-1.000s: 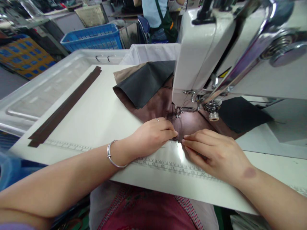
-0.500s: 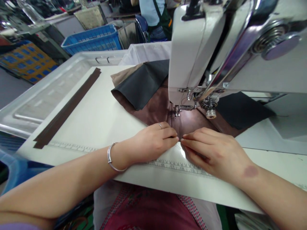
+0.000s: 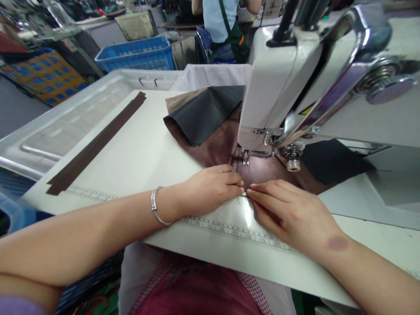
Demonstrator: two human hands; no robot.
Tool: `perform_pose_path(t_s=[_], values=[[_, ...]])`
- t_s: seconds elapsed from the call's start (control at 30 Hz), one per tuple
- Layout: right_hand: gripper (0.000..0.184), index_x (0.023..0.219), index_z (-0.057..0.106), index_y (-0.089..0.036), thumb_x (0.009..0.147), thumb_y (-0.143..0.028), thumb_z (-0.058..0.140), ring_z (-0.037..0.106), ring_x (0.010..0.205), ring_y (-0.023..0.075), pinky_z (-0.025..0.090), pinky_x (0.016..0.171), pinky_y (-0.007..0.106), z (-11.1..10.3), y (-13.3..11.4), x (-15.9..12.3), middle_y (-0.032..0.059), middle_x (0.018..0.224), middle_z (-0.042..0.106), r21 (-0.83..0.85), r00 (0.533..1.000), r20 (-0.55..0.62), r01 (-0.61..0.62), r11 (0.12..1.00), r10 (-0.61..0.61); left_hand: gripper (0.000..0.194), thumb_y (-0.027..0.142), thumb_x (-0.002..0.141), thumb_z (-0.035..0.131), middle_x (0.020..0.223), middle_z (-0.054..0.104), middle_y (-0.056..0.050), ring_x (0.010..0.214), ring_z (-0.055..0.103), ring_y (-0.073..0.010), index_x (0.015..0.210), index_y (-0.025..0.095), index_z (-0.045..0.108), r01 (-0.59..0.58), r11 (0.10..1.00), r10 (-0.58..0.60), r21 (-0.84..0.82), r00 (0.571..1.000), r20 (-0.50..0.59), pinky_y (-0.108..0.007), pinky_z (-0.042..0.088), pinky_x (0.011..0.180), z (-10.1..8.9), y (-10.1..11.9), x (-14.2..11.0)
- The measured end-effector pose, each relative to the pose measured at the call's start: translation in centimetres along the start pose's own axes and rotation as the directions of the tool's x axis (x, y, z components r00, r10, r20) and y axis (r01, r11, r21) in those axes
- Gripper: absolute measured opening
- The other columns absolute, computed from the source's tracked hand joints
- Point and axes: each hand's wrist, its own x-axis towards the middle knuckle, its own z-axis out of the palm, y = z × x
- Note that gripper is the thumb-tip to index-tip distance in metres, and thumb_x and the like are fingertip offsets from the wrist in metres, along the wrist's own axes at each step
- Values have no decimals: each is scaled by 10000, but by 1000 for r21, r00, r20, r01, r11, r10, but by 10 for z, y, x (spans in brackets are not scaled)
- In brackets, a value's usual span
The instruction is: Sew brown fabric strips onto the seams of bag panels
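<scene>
A dark brown piece of fabric (image 3: 216,142) with a black folded-over part (image 3: 205,116) lies under the presser foot (image 3: 246,158) of a sewing machine (image 3: 272,87). My left hand (image 3: 213,190), with a ring and a silver bangle, has its fingers curled and pressed together at the fabric's near edge, left of the seam line. Just across the seam, my right hand (image 3: 285,208) pinches the same edge, fingertips close to those of the left. Part of the fabric is hidden under both hands and behind the machine head.
Dark brown strips (image 3: 98,142) lie on the left of the white table (image 3: 147,144). A printed ruler scale (image 3: 229,229) runs along its front. Beyond are a clear plastic bin (image 3: 78,98), a blue crate (image 3: 138,54) and a seated person (image 3: 221,26).
The view has shifted slightly, so the machine and the fabric appear further right. Both hands stay at the fabric's near edge, and the fabric looks slightly closer to me under the presser foot.
</scene>
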Motion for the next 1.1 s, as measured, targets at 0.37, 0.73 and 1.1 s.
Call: perform_pose_path(t_s=[0.37, 0.73, 1.1], values=[[346, 1206, 621, -128, 884, -226, 543, 600, 1068, 250, 501, 955, 414, 10, 9, 12, 115, 1190, 648, -83, 997, -9, -78, 993, 78, 231, 198, 929, 510, 1123, 643, -95, 1064, 566, -210, 1110, 128, 636, 19, 998, -21, 55, 999, 36, -362, 467, 972, 8, -26, 8], [474, 1297, 549, -107, 864, -294, 499, 483, 1255, 297, 393, 1079, 455, 13, 16, 21, 135, 1379, 523, -123, 978, 72, -184, 975, 194, 208, 200, 959, 488, 1030, 678, -73, 992, 606, -187, 1020, 135, 676, 142, 989, -141, 45, 989, -42, -328, 493, 931, 16, -40, 18], [439, 1258, 554, -116, 857, -285, 499, 496, 1216, 315, 429, 1026, 489, 17, 19, 22, 150, 1339, 545, -62, 977, 62, -202, 977, 206, 343, 173, 883, 559, 1295, 570, -109, 1214, 515, -200, 1224, 134, 573, 299, 954, -299, -10, 954, -18, -339, 422, 1040, 2, -68, 7]])
